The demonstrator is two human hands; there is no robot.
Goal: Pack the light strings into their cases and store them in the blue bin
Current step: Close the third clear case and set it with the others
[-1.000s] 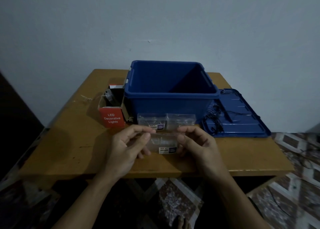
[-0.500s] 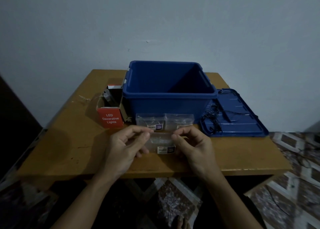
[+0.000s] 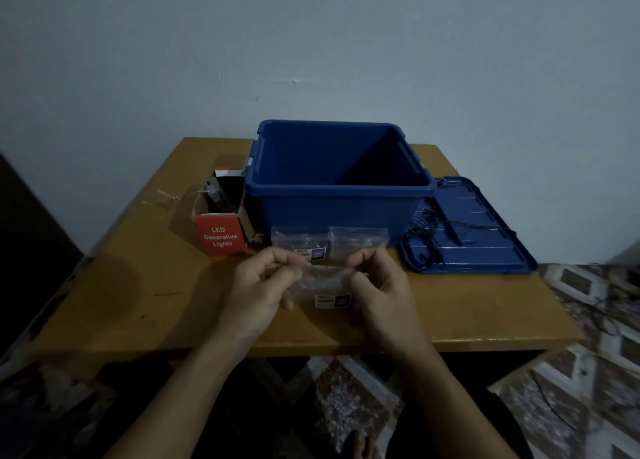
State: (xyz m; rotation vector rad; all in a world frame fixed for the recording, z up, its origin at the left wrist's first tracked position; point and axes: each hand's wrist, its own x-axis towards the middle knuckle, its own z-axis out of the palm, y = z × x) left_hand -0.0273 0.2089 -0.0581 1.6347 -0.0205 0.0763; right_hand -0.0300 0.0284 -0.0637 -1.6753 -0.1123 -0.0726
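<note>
Spreading across the view is a wooden bench [image 3: 138, 285], and at its back stands the open blue bin [image 3: 329, 209], dead ahead of the person. The bin's lid [image 3: 485, 216] lies flat on the right, touching the bin, with a loose black light string [image 3: 426, 240] tangled on its near-left corner. A red box [image 3: 220, 236] marked LED Decorative Lights sits left of the bin. Two more clear cases [image 3: 298, 242] lie side by side just before the bin's front wall. Nearer, the left hand [image 3: 256, 292] and right hand [image 3: 381, 292] hold a clear case [image 3: 320, 285] above the bench, its long axis running left to right. Each grip is narrow, pinching one upper corner. Whether this case is filled cannot be told. The loose string lies forward and right, nearer the right hand, so that hand is probably best placed to fetch it.
</note>
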